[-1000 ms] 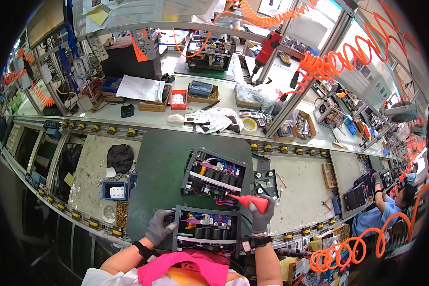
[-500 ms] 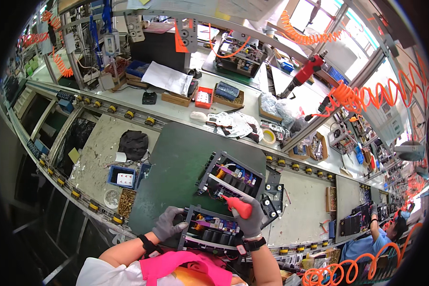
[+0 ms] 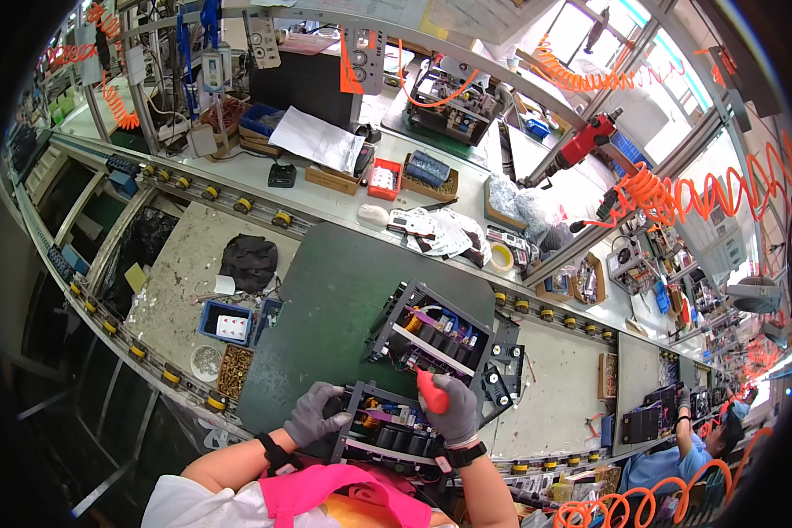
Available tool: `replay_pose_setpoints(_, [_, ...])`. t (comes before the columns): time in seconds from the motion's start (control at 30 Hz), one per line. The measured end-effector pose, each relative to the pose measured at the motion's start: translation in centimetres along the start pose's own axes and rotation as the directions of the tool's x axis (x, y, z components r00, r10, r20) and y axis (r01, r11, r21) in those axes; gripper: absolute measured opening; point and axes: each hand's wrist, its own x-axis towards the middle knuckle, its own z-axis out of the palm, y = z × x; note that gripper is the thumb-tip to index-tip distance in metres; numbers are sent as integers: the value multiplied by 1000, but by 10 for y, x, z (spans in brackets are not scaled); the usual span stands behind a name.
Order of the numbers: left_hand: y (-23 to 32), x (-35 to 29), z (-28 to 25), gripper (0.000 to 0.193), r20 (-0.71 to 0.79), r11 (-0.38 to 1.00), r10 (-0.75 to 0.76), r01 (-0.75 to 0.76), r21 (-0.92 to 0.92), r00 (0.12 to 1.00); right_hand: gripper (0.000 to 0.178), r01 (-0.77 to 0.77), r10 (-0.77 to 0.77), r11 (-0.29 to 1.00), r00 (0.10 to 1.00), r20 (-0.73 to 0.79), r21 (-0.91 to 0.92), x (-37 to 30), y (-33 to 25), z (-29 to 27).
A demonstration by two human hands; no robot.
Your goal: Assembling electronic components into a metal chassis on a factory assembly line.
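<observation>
Head view: near unit (image 3: 396, 412) is sitting on a green board (image 3: 326, 290) in front of the person; clock hours are counting from this unit.
Left hand (image 3: 315, 415): is meeting the near unit's edge at nine o'clock, fingers and thumb curving apart; whether it is gripping, I cannot tell.
Right hand (image 3: 458, 414): is clamping around a red bottle (image 3: 431, 393), the tip pointing toward the far unit (image 3: 440, 326); whether they are touching, I cannot tell.
Far unit: is lying at one o'clock, close to the near unit.
Board: is stretching bare green from ten to twelve, yellow rollers (image 3: 281, 219) lining the rail at eleven.
In the way: black brackets (image 3: 499, 387) are crowding two o'clock; a red tool (image 3: 585, 141) is hanging farther off at one, with an orange hose (image 3: 647, 194) coiling beyond.
Co-worker (image 3: 678, 462): is working at three, well apart.
Blue bin (image 3: 209, 317): is holding a white card (image 3: 231, 327) at ten.
Red bin (image 3: 381, 194): is holding white pieces at twelve.
Carton (image 3: 427, 188): is bearing a blue roll (image 3: 429, 168) just beside it.
</observation>
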Motion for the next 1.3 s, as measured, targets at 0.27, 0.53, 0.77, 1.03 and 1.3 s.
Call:
replay_pose_setpoints(0.27, [19, 47, -97, 50, 472, 959, -252, 151, 240, 845, 44, -144, 143, 989, 989, 33, 23, 3, -2, -8])
replay_pose_setpoints(0.53, [2, 108, -66, 56, 247, 916, -203, 95, 391, 948, 43, -296, 340, 909, 933, -114, 293, 40, -27, -1])
replay_pose_setpoints(0.77, [-12, 136, -14, 60, 422, 897, -42, -152, 414, 906, 45, -276, 312, 922, 945, -98, 272, 37, -20, 13])
replay_pose_setpoints(1.03, [-37, 146, -4, 65, 476, 904, -19, -188, 383, 879, 43, -239, 260, 945, 963, -69, 224, 34, -23, 15])
replay_pose_setpoints(1.3, [-62, 156, 6, 65, 461, 942, 152, -270, 200, 874, 46, 83, -81, 996, 994, 73, -15, 33, -29, 4])
